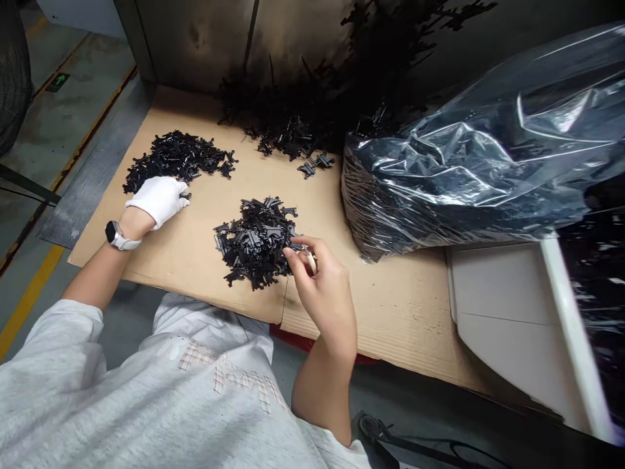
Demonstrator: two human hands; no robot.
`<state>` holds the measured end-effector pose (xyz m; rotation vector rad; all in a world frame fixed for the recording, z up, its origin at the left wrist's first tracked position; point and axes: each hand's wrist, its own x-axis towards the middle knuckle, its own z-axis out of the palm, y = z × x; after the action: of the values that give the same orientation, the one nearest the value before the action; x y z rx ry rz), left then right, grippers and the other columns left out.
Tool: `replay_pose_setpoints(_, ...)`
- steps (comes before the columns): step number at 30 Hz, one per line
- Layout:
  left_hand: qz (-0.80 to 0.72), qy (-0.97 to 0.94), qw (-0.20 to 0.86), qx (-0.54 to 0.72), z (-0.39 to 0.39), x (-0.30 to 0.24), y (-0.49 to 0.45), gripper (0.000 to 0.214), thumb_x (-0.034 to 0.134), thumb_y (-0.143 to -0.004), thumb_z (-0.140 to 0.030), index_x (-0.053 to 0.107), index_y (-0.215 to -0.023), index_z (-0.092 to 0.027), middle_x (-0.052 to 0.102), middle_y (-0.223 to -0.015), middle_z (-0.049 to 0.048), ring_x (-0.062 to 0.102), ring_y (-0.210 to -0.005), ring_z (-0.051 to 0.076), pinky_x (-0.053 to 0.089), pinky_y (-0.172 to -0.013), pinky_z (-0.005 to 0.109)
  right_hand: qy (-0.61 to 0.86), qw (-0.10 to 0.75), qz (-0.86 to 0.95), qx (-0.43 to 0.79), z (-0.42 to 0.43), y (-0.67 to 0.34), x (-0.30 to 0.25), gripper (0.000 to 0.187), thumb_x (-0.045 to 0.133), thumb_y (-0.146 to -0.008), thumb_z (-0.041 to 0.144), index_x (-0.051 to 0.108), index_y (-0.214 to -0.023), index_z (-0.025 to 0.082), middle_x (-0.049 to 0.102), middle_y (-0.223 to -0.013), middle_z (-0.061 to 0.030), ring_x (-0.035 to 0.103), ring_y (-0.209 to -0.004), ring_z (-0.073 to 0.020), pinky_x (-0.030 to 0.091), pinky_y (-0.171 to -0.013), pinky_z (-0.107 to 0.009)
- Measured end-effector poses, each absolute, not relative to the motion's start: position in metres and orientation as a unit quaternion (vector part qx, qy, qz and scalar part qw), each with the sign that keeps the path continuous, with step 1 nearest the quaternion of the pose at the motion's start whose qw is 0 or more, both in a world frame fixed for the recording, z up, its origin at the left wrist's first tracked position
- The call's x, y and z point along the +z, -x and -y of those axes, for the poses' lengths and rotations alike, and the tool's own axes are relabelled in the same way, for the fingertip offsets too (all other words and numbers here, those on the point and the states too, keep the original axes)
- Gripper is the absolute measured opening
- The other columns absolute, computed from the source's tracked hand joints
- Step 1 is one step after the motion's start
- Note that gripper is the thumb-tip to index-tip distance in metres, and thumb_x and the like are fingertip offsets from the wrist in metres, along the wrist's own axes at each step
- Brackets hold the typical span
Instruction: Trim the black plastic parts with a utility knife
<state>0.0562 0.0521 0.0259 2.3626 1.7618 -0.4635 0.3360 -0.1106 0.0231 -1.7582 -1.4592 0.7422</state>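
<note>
Cardboard sheet (400,312) covers the bench. On its right side sits a big clear plastic bag (469,169) stuffed w/ black parts, and a white bin (498,326) stands just in front of the bag. A tangled back heap (303,111) of black plastic parts lies against the wall. The left pile (176,156) and the middle pile (256,241) of the same small parts are well apart on the cardboard. Left hand (159,198), in a white glove, rests curled at the near edge of the left pile; can't tell if it grips anything. Right hand (325,286), bare, is at the right edge of the middle pile, thumb & fingers pinched on a small pale tool (310,262). Smartwatch (117,236) is on the left wrist.
</note>
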Motion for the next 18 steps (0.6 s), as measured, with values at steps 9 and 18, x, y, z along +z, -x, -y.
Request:
replay_pose_setpoints(9,-0.527,-0.715,0.349,0.298,-0.006,0.036,-0.077,0.020,0.063,-0.083,-0.039,0.066,-0.088,-0.020,0.075,-0.093,0.0066,0.068,-0.087,0.021,0.055,-0.081,0.034,0.604,0.452,0.521,0.399,0.117,-0.323,0.031,0.031,0.062,-0.094,0.051,0.065,-0.102,0.020,0.047,-0.066,0.0054,0.040,-0.055,-0.0102,0.035,-0.051,-0.025)
replay_pose_setpoints(18,-0.391,-0.565,0.592,0.420,0.065,0.048,-0.146,0.051,0.080,-0.073,-0.065,0.059,-0.069,-0.019,0.063,-0.066,-0.0003,0.061,-0.061,0.011,0.054,-0.061,0.024,0.464,0.579,0.518,0.426,0.112,-0.288,0.029,0.027,0.063,-0.097,0.045,0.070,-0.107,0.021,0.062,-0.082,0.0006,0.049,-0.060,-0.0088,0.044,-0.055,-0.025)
